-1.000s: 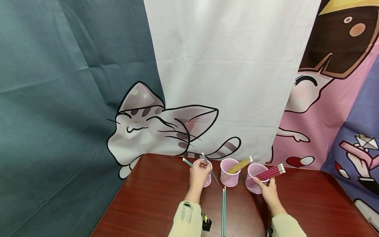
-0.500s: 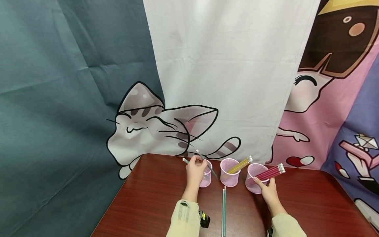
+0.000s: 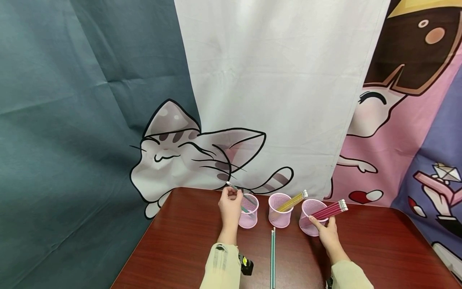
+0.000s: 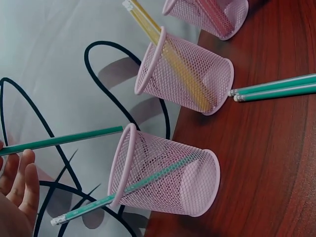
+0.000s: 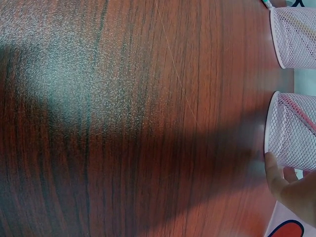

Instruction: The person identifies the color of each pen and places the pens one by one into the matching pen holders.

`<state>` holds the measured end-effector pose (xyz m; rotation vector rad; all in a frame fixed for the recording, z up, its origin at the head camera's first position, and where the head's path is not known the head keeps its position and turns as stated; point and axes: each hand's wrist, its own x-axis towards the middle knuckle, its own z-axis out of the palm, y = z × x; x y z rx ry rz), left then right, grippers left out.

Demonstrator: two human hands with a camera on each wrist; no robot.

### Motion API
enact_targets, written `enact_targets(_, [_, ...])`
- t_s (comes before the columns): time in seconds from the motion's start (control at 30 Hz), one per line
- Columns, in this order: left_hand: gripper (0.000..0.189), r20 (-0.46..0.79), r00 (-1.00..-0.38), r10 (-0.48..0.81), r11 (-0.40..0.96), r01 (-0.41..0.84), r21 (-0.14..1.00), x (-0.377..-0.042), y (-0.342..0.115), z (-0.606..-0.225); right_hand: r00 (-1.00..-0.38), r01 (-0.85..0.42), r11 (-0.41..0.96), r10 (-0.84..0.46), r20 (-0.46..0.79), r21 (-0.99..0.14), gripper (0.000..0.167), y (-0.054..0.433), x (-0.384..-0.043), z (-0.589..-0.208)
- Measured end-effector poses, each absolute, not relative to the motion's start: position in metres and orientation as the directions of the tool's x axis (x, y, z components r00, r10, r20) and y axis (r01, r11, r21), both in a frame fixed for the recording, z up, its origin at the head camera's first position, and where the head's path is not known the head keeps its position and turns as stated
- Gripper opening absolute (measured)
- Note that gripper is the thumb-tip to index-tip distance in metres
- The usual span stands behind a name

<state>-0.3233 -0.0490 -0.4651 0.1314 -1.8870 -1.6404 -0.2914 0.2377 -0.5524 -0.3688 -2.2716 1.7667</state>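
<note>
My left hand [image 3: 229,208] pinches a green pencil [image 4: 74,141] near its eraser end, just left of the left pink mesh pencil cup [image 3: 248,220]. In the left wrist view, that pencil's lower end is at the cup's rim. Another green pencil [image 4: 89,206] leans inside the same cup, eraser up. At the right pink mesh cup [image 3: 309,229], which holds several red pencils [image 3: 330,210], my right hand [image 3: 327,236] grips the side. The right wrist view shows fingers [image 5: 274,173] against that cup; part of the hand lies out of frame.
Between these cups stands a middle pink mesh cup [image 3: 279,220] with yellow pencils [image 3: 291,203]. Two green pencils [image 3: 272,257] lie side by side on the dark red wooden table [image 3: 173,249]. A printed cloth [image 3: 281,80] hangs behind the table's back edge.
My left hand has moved left with its green pencil, bringing the pencil's lower end from right of the left cup to that cup's mouth. The right hand has stayed at its cup.
</note>
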Motion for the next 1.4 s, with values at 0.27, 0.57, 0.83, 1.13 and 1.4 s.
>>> enact_targets(0.27, [0.010, 0.364, -0.789, -0.495, 0.237, 0.280, 0.930, -0.322, -0.052, -0.476, -0.941, 0.056, 0.239, 0.338, 0.029, -0.969, 0.073, 0.238, -0.291, -0.552])
enact_targets(0.57, [0.008, 0.244, -0.791, -0.561, 0.179, 0.171, 0.969, -0.321, -0.059, -0.514, -0.940, 0.060, 0.235, 0.339, 0.024, -0.970, 0.073, 0.238, -0.291, -0.553])
enact_targets(0.83, [0.012, 0.103, -0.814, -0.572, 0.046, 0.094, 0.995, -0.321, -0.065, -0.534, -0.943, 0.083, 0.249, 0.333, 0.005, -0.965, 0.075, 0.238, -0.289, -0.552])
enact_targets(1.13, [0.010, 0.058, -0.802, -0.594, 0.023, 0.055, 0.998, -0.323, -0.065, -0.533, -0.945, 0.091, 0.251, 0.328, -0.003, -0.964, 0.078, 0.238, -0.289, -0.550])
enact_targets(1.4, [0.010, 0.061, -0.806, -0.588, 0.015, 0.064, 0.998, -0.323, -0.066, -0.533, -0.944, 0.066, 0.240, 0.329, 0.017, -0.969, 0.075, 0.237, -0.289, -0.549])
